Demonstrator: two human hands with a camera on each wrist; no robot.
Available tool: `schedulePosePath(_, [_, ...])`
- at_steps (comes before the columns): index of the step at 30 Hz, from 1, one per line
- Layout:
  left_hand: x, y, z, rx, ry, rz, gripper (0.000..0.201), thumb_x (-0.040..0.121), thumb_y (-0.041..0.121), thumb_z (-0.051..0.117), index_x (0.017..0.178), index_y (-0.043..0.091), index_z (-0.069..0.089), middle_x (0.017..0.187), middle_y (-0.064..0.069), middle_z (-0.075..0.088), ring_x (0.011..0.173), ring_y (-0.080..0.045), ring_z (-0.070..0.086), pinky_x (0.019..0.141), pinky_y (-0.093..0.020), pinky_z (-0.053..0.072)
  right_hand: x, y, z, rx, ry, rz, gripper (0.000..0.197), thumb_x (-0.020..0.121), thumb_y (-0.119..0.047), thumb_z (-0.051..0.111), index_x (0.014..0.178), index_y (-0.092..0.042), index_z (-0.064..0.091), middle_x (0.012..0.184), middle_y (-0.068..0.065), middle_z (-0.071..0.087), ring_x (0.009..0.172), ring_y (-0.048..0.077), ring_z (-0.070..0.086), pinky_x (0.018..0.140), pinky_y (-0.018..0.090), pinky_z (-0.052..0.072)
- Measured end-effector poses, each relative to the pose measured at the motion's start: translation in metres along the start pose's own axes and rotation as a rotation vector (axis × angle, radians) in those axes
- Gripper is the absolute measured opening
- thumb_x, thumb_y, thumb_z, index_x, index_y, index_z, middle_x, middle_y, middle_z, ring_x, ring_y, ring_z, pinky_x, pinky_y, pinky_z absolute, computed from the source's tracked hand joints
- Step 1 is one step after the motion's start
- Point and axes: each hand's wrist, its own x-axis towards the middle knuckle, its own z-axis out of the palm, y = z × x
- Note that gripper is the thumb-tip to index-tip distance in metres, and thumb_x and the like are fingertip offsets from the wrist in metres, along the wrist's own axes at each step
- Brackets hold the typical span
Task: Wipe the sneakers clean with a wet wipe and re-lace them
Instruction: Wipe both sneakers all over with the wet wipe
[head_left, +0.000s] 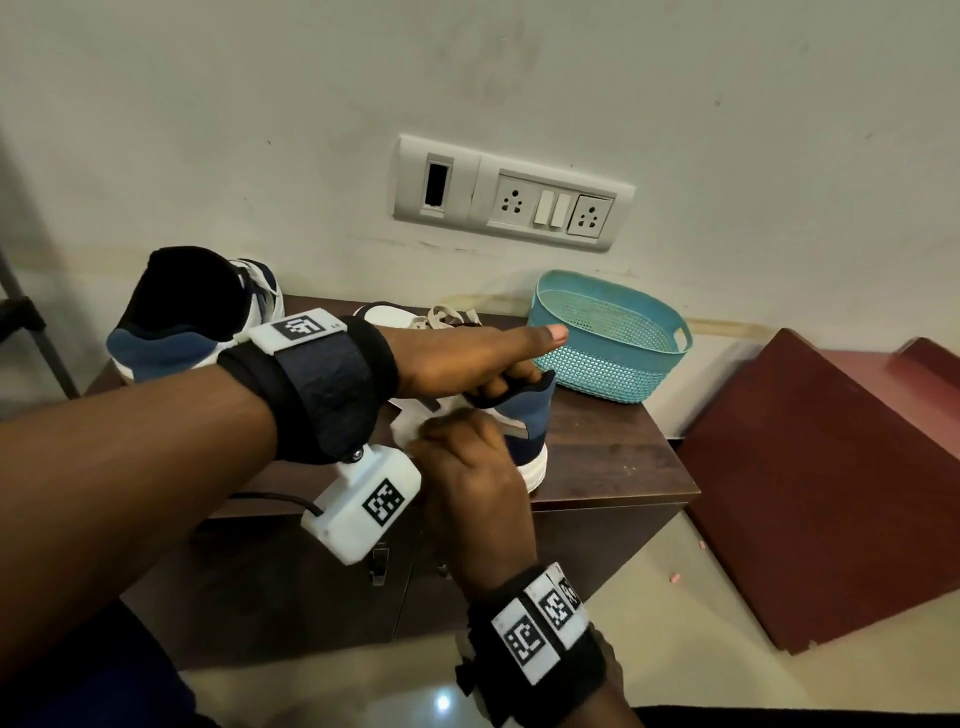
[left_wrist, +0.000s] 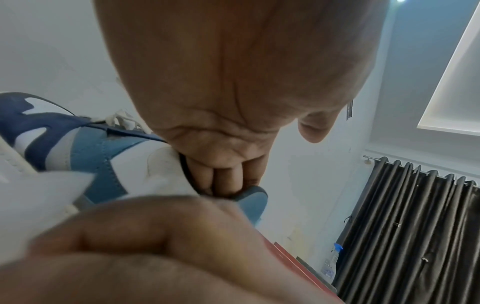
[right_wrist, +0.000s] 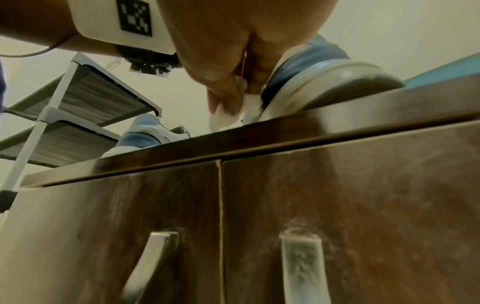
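White wipe pinched in my right grip against sneaker, frame centre; left grip hooked into its collar.

wall: off-white, socket panel | cabinet: dark wood | curtain: dark

Both forearms are bare. Each wrist wears a black fabric band with white square-patterned marker tags. A white camera box with a black cable hangs under the left band.
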Motion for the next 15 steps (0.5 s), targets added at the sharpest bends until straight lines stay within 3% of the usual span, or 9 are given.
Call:
schedulePosePath(1, [-0.002, 0.0, -0.004, -0.044, -0.061, -0.018, 0.081, 0.094, 0.073, 0.027, 0.092, 0.004, 0.07, 0.068, -0.004, 0.048, 0.065, -0.022, 0.045, 0.083, -0.035, 0.045, 0.0, -0.001, 0.002, 0.016, -0.049, -0.014, 0.01, 0.084, -0.002, 0.076, 0.094, -0.004, 0.076, 0.103, 0.008, 0.07, 0.104, 0.026, 0.059, 0.083, 0.034, 0.052])
schedulePosePath(2, [-0.008, 0.005, -0.007, -0.038, -0.094, 0.021, 0.092, 0.086, 0.08, 0.022, 0.113, 0.006, 0.068, 0.089, -0.002, 0.05, 0.08, -0.02, 0.045, 0.087, -0.038, 0.039, -0.002, 0.0, -0.001, 0.032, -0.059, -0.023, 0.01, 0.084, -0.002, 0.075, 0.093, -0.004, 0.076, 0.104, 0.008, 0.07, 0.104, 0.026, 0.06, 0.083, 0.035, 0.052])
schedulePosePath(4, [-0.008, 0.003, -0.014, -0.025, -0.108, -0.021, 0.099, 0.081, 0.086, 0.02, 0.13, 0.011, 0.064, 0.108, 0.002, 0.054, 0.096, -0.018, 0.051, 0.096, -0.036, 0.04, -0.012, 0.002, -0.017, 0.078, 0.046, -0.013, 0.012, 0.086, 0.003, 0.07, 0.093, -0.004, 0.077, 0.104, 0.009, 0.07, 0.103, 0.026, 0.062, 0.088, 0.032, 0.051])
schedulePosePath(6, [-0.005, -0.003, -0.013, -0.021, -0.098, 0.02, 0.093, 0.083, 0.086, 0.02, 0.129, 0.019, 0.065, 0.112, 0.006, 0.063, 0.097, -0.012, 0.057, 0.102, -0.04, 0.044, -0.025, 0.007, -0.04, 0.124, 0.214, 0.087, 0.016, 0.087, 0.008, 0.068, 0.095, -0.003, 0.077, 0.103, 0.01, 0.069, 0.1, 0.024, 0.064, 0.09, 0.029, 0.051])
schedulePosePath(7, [-0.003, -0.004, -0.012, -0.011, -0.102, 0.052, 0.085, 0.084, 0.082, 0.021, 0.123, 0.021, 0.066, 0.107, 0.007, 0.064, 0.092, -0.011, 0.057, 0.1, -0.038, 0.045, -0.031, 0.013, -0.049, 0.149, 0.303, 0.169, 0.016, 0.088, 0.008, 0.068, 0.096, -0.003, 0.077, 0.102, 0.011, 0.068, 0.098, 0.023, 0.066, 0.088, 0.029, 0.052])
schedulePosePath(10, [0.0, -0.006, -0.009, 0.077, -0.085, 0.139, 0.053, 0.099, 0.065, 0.037, 0.084, 0.019, 0.057, 0.078, -0.005, 0.05, 0.071, -0.018, 0.045, 0.077, -0.042, 0.043, -0.029, 0.035, -0.056, 0.349, 0.51, 0.462, 0.022, 0.091, 0.006, 0.07, 0.107, -0.008, 0.074, 0.106, 0.011, 0.068, 0.1, 0.022, 0.069, 0.088, 0.038, 0.056])
schedulePosePath(11, [0.001, -0.008, -0.009, 0.119, -0.089, 0.161, 0.047, 0.1, 0.056, 0.046, 0.083, 0.013, 0.056, 0.076, -0.012, 0.051, 0.069, -0.019, 0.047, 0.074, -0.045, 0.045, -0.024, 0.039, -0.054, 0.428, 0.532, 0.52, 0.027, 0.09, 0.006, 0.071, 0.109, -0.013, 0.074, 0.107, 0.01, 0.069, 0.102, 0.02, 0.069, 0.09, 0.037, 0.056])
schedulePosePath(13, [0.002, -0.011, -0.007, 0.187, -0.106, 0.216, 0.034, 0.092, 0.044, 0.064, 0.1, 0.011, 0.063, 0.084, -0.018, 0.065, 0.07, -0.023, 0.059, 0.074, -0.05, 0.051, -0.016, 0.037, -0.048, 0.498, 0.5, 0.547, 0.033, 0.088, 0.006, 0.072, 0.108, -0.02, 0.074, 0.106, 0.007, 0.071, 0.101, 0.015, 0.069, 0.091, 0.03, 0.055])
schedulePosePath(15, [-0.001, -0.014, -0.009, 0.248, -0.104, 0.237, 0.033, 0.088, 0.037, 0.076, 0.11, 0.017, 0.061, 0.086, -0.003, 0.07, 0.073, -0.015, 0.067, 0.071, -0.043, 0.057, -0.016, 0.024, -0.042, 0.528, 0.464, 0.561, 0.032, 0.087, 0.007, 0.073, 0.105, -0.019, 0.075, 0.105, 0.003, 0.073, 0.1, 0.012, 0.07, 0.09, 0.024, 0.054])
